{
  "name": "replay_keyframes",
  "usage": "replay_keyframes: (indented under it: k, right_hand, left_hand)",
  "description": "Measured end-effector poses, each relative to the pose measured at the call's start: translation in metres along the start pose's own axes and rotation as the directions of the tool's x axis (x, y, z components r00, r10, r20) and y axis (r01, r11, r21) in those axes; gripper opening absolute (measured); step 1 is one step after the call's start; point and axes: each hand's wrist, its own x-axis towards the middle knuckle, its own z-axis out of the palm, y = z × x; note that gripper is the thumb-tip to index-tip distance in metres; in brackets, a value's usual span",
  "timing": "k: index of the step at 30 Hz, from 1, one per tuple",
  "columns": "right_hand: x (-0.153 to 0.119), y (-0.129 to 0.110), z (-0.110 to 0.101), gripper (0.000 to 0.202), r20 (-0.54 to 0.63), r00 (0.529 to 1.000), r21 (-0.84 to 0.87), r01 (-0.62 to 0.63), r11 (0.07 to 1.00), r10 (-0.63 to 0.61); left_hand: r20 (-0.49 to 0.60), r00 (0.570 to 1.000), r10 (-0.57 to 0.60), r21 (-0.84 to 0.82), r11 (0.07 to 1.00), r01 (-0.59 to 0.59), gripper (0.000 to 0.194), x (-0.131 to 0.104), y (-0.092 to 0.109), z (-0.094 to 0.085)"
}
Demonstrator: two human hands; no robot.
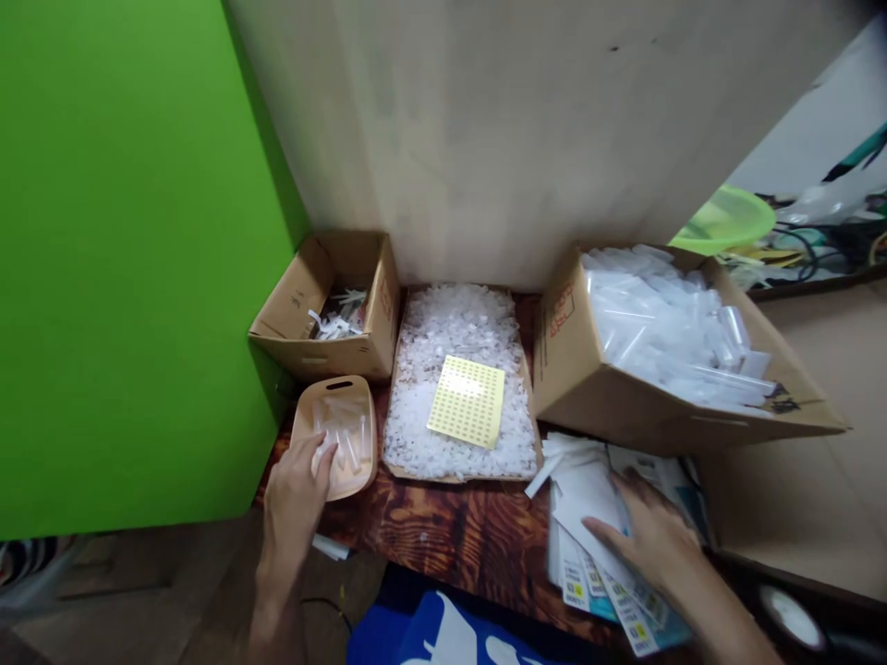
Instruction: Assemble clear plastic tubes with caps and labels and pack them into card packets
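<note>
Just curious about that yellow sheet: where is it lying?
The yellow sheet lies on the white plastic bits in the middle tray, between the small box and the big box.

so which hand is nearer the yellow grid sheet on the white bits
Left. The left hand reaches into the tan tray just left of the yellow grid sheet; the right hand rests on the packets, farther off to the lower right.
</note>
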Motion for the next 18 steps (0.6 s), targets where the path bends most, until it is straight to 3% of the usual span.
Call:
replay_keyframes:
  k: [3, 5, 7, 8, 11, 12, 14, 15, 16, 17, 18]
  right_hand:
    - [-0.01, -0.023, -0.009, 0.054, -0.057, 0.997, 0.06, -0.04, 0.997, 0.044]
    - [-0.008, -0.039, -0.038, 0.043, -0.133, 0.991, 0.204, 0.036, 0.978, -0.009]
    - [0.003, -0.051, -0.083, 0.032, -0.278, 0.959, 0.326, 0.156, 0.933, -0.063]
    - [0.013, -0.054, -0.108, 0.027, -0.384, 0.923, 0.324, 0.173, 0.93, -0.038]
    - [0.061, -0.047, -0.173, 0.022, -0.695, 0.717, 0.182, 0.094, 0.979, 0.06]
    - [0.083, -0.04, -0.187, 0.025, -0.687, 0.724, 0.149, 0.053, 0.987, 0.065]
    - [0.13, -0.023, -0.199, 0.034, -0.54, 0.842, 0.112, 0.051, 0.992, 0.017]
    - [0.153, -0.014, -0.198, 0.036, -0.374, 0.926, 0.112, 0.088, 0.99, -0.04]
    - [0.173, -0.005, -0.193, 0.035, -0.24, 0.969, 0.137, 0.093, 0.986, -0.058]
    - [0.188, 0.002, -0.186, 0.034, -0.191, 0.978, 0.161, 0.114, 0.98, -0.082]
    - [0.199, 0.007, -0.177, 0.032, -0.218, 0.971, 0.184, 0.142, 0.973, -0.101]
  left_hand:
    - [0.015, 1.0, -0.026, -0.006, 1.0, 0.026, 0.03, 0.008, -0.001, 0.005]
    - [0.029, 0.998, -0.05, 0.003, 0.999, 0.05, 0.028, 0.014, 0.001, 0.008]
    - [0.037, 0.998, -0.054, -0.004, 0.999, 0.054, 0.026, 0.018, 0.005, 0.01]
    - [0.038, 0.998, -0.043, -0.019, 0.999, 0.044, 0.026, 0.02, 0.009, 0.01]
    - [0.04, 0.999, 0.025, -0.137, 0.99, -0.019, 0.025, 0.022, 0.031, 0.013]
    - [0.048, 0.997, 0.053, -0.201, 0.979, -0.043, 0.025, 0.022, 0.043, 0.014]
    - [0.082, 0.99, 0.117, -0.334, 0.939, -0.083, 0.022, 0.021, 0.071, 0.016]
    - [0.109, 0.982, 0.155, -0.388, 0.916, -0.102, 0.02, 0.021, 0.087, 0.018]
    - [0.148, 0.969, 0.199, -0.421, 0.899, -0.121, 0.018, 0.019, 0.102, 0.02]
    - [0.194, 0.952, 0.238, -0.431, 0.892, -0.135, 0.016, 0.017, 0.116, 0.022]
    - [0.242, 0.932, 0.268, -0.423, 0.894, -0.147, 0.015, 0.015, 0.128, 0.024]
